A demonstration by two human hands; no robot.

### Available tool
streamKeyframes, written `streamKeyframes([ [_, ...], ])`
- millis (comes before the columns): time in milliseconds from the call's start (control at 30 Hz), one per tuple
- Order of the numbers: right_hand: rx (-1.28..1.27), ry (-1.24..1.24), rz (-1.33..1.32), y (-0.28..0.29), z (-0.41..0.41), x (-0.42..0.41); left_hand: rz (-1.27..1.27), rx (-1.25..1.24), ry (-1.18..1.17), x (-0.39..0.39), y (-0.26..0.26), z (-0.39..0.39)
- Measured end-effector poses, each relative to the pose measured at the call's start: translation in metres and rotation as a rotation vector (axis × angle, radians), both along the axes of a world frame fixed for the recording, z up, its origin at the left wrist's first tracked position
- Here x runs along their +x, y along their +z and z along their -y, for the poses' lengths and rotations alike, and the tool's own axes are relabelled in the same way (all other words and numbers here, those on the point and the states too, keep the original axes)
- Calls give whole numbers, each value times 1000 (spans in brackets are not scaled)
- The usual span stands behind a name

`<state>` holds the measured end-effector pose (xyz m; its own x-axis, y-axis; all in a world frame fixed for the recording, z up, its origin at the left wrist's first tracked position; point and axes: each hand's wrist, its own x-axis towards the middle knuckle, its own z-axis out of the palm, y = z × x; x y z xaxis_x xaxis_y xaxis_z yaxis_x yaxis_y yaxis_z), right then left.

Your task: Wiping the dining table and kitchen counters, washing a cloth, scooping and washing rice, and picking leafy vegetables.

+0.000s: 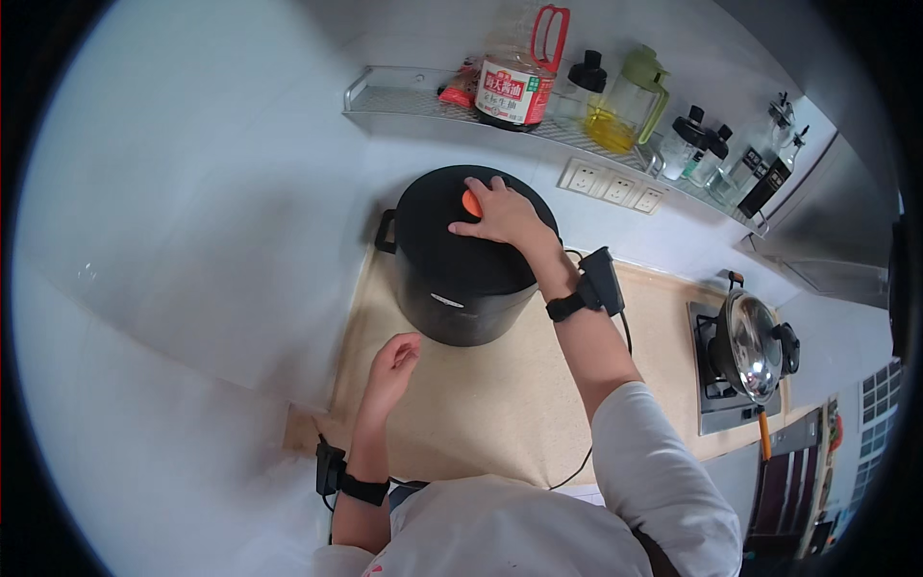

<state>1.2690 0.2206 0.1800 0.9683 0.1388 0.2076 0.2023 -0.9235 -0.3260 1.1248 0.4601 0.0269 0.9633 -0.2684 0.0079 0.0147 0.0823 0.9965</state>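
Note:
A large dark pot [461,310] stands on the beige countertop [476,411], against the wall, with a black lid [440,245] over its top. My right hand [501,211] rests over the lid, thumb and fingers spread around an orange round knob [471,203]. The palm hides part of this knob, so how firmly it is gripped does not show. In front of the pot, at its lower left, my left hand [395,355] hovers with fingers loosely curled. Nothing is visible in it. The pot's left side handle [386,231] is free of both hands.
Above the pot runs a metal wall shelf [404,101] with a soy sauce jug [515,90], an oil pitcher [626,108] and several condiment bottles. Wall sockets [619,190] sit below it. Rightward, a lidded wok [750,346] stands on a gas stove [703,422], its orange handle [764,436] jutting forward.

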Motion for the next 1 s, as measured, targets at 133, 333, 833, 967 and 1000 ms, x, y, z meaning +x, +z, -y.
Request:
streamKeyframes([
  [133, -94, -39, 2, -2, -4, 0, -6, 38, 5, 12, -2, 0],
  [333, -68, -109, 107, 11, -13, -4, 351, 831, 386, 33, -5, 15],
  [833, 113, -230, 248, 40, 77, -165, 132, 711, 386, 117, 59, 57],
  [967, 148, -329, 279, 19, 115, -234, 138, 1072, 469, 116, 89, 66],
  [1000, 163, -394, 268, 16, 121, -253, 155, 1101, 432, 121, 87, 65],
])
